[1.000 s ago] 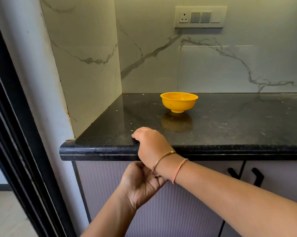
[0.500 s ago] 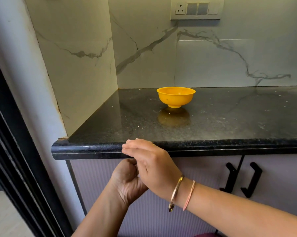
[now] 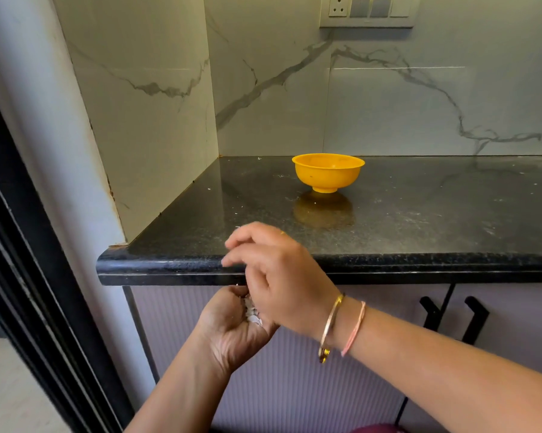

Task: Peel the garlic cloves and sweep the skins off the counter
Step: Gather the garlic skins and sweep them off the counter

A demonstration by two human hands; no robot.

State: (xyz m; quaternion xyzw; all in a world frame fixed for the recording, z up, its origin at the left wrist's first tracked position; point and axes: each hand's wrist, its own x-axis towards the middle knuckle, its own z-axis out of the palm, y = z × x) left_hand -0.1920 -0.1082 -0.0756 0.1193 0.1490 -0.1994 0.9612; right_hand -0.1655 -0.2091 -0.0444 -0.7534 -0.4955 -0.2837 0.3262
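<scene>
Black speckled stone table (image 3: 419,220), glossy, reflective. Smooth yellow plastic bowl (image 3: 328,173). Far wall (image 3: 388,104): marble-look tile w/ sheen. Ribbed matt cabinet (image 3: 294,385) fronts. Shiny metal bangle (image 3: 330,326). Papery skins (image 3: 251,314).

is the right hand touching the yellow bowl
No, the right hand is at the front edge of the counter, while the yellow bowl stands apart, farther back near the wall.
</scene>
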